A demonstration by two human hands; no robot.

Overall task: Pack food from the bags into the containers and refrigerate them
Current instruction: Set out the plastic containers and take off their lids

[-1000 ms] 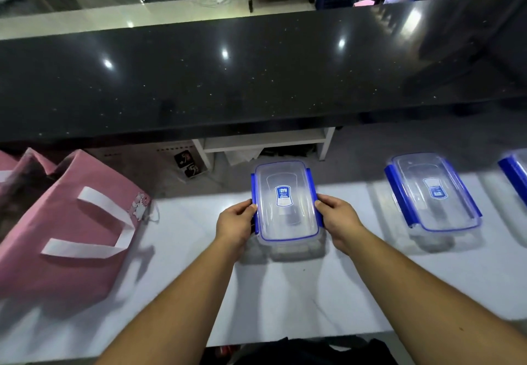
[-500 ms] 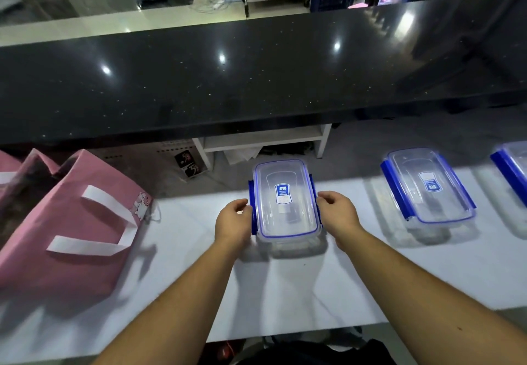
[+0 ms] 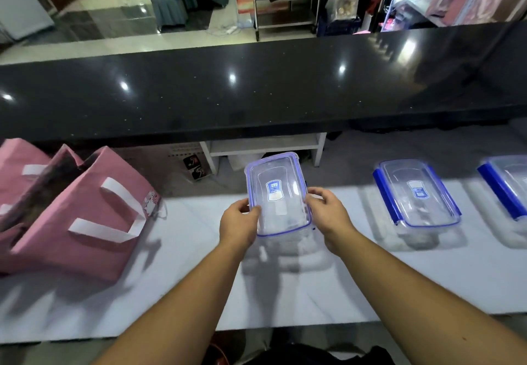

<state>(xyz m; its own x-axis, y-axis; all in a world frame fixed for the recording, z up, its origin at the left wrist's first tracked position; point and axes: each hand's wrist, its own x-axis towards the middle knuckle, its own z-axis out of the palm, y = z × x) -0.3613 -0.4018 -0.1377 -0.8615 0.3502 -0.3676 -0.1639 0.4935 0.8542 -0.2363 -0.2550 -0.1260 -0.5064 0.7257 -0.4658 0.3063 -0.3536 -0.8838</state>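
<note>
A: Both hands on the middle container (image 3: pixel 278 193) here, clear plastic with a blue-rimmed lid (image 3: pixel 268 176) and a blue label.

B: Left hand (image 3: pixel 239 223) is wrapped on its left edge, thumb over the lid rim. Right hand (image 3: pixel 328 216) grips the right edge, fingers curled along the side.

A: And the far end of that lid looks tipped up off the box, though motion blur makes it hard to say whether it is fully free.

B: It sits at the middle of the white counter (image 3: pixel 313 293), near the back edge. A second container (image 3: pixel 415 193) stands well apart to the right, blue side clips down, lid on.

A: A third container (image 3: pixel 506 188) is cut off at the right border.

B: On the left, the pink bags (image 3: pixel 77 216) with white handles rest on the same counter, mouths open. Contents too dark to make out.

A: Behind it all runs a black speckled countertop (image 3: pixel 256 99).
</note>
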